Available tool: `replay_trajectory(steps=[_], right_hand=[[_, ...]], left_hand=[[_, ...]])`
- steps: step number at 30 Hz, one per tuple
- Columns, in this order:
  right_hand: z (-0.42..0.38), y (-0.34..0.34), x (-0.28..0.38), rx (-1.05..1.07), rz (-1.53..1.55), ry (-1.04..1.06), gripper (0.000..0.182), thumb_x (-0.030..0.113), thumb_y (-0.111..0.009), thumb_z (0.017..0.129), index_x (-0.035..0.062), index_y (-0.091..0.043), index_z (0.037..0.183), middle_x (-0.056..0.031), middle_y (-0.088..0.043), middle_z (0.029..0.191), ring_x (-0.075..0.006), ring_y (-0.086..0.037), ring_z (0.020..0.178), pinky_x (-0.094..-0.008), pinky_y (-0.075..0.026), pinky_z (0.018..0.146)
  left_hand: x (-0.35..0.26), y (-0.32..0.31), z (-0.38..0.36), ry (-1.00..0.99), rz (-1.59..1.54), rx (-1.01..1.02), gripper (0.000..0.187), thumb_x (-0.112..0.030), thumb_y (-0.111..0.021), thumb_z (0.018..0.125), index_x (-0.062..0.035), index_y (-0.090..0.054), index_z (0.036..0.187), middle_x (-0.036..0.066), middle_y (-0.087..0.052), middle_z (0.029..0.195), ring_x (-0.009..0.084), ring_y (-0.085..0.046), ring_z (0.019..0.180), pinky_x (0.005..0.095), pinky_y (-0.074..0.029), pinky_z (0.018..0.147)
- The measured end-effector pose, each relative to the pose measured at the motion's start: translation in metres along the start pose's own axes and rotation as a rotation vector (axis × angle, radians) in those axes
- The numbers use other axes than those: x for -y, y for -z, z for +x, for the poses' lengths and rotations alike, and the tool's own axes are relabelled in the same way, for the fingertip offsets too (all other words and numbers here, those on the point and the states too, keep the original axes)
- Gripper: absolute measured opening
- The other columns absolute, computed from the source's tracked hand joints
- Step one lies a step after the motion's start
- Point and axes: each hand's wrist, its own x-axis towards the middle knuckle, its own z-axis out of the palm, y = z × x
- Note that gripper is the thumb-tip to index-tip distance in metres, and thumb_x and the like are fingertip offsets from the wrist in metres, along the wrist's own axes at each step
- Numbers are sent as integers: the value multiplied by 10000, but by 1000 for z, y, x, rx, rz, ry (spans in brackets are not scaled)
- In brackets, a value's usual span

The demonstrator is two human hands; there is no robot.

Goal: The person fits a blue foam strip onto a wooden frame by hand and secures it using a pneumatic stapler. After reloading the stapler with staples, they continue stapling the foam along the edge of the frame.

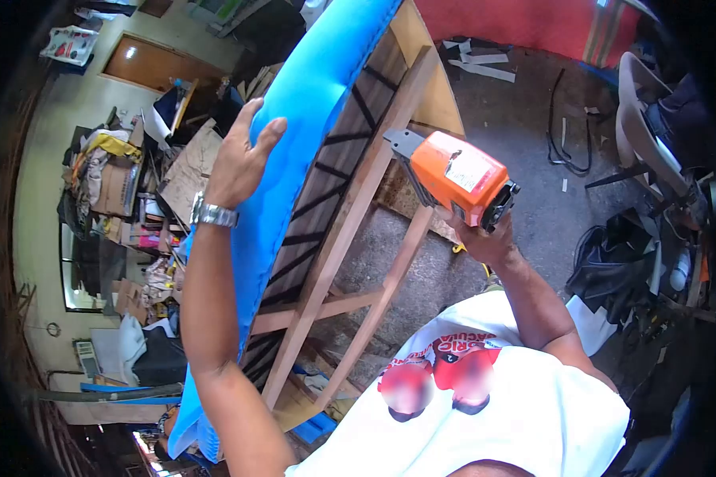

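A wooden frame (358, 203) with black webbing straps stands tilted before me, its outer side covered in bright blue material (294, 103). My left hand (243, 159), with a metal watch on the wrist, rests on the blue material with its fingers apart. In my right hand (485, 237) is an orange staple gun (461, 176), gripped from below. The gun's nose points at the upper wooden rail, close to it; whether it touches cannot be made out. Part of my right hand's fingers is hidden behind the gun.
A grey chair (652, 119) stands at the right, above a black bag (616, 254). A black cord and white scraps (485, 63) lie on the floor. Cluttered shelves (119, 183) line the left wall. Red material hangs at the top right.
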Motion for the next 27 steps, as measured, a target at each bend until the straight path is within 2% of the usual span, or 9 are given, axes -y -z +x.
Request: replay_trajectory(steps=[3,5,9,12,15,16,19,22,27], right_hand=[[8,8,-38,18,-163,152,418,229,-877,828,27,-692,1144,-122,-759,1053,-246,-765,941,-359,-611,778],[10,5,-61,-10,-72,127,433,230,-885,818,29,-693,1151,-123,-759,1063,-235,-764,949,-360,-610,791],[30,3,-88,65,165,-11,461,222,-897,803,19,-691,1161,-126,-758,1075,-219,-759,960,-362,-607,831],[86,13,-67,192,410,-63,466,198,-898,798,4,-685,1164,-124,-764,1042,-224,-758,948,-362,-602,863],[103,2,-72,214,462,-16,448,197,-899,797,0,-690,1141,-121,-767,1014,-214,-758,927,-350,-604,856],[104,-4,-71,212,563,-120,386,151,-885,795,-5,-695,1092,-113,-762,963,-201,-752,873,-329,-602,825],[104,-14,-79,296,498,-120,327,91,-850,781,-10,-691,1048,-100,-751,913,-188,-740,820,-314,-596,793],[104,-22,-87,339,464,-99,298,42,-817,763,-14,-686,1024,-89,-746,881,-186,-734,789,-309,-592,772],[107,-30,-83,340,456,-132,295,23,-798,745,-9,-677,1013,-107,-741,860,-217,-742,784,-330,-593,764]], left_hand=[[-28,-15,44,79,-3,36,1069,-772,-606,864,-12,-358,1573,322,-523,1462,403,-519,1372,461,-408,1137],[-32,-25,62,118,44,57,1152,-796,-651,806,-4,-337,1581,332,-500,1480,409,-510,1378,466,-407,1140],[-26,-25,83,94,17,104,1259,-733,-791,697,38,-320,1574,330,-463,1511,399,-481,1407,458,-392,1158],[-33,-31,80,68,1,70,1315,-618,-901,628,77,-294,1566,332,-434,1532,399,-444,1437,448,-364,1188],[-15,-45,83,13,218,7,1313,-566,-918,630,78,-267,1571,328,-410,1551,397,-439,1442,451,-356,1198],[-25,-43,82,31,241,15,1287,-488,-924,633,73,-251,1576,326,-393,1563,402,-439,1442,454,-357,1203],[-33,-49,79,83,311,-32,1235,-439,-900,650,70,-259,1575,324,-398,1561,411,-443,1438,452,-365,1200],[-30,-54,77,60,358,-83,1138,-442,-830,674,64,-311,1551,293,-429,1539,416,-461,1416,463,-400,1179],[-30,-56,76,62,403,-99,1137,-436,-839,674,58,-314,1553,291,-423,1547,413,-469,1412,470,-416,1166]])
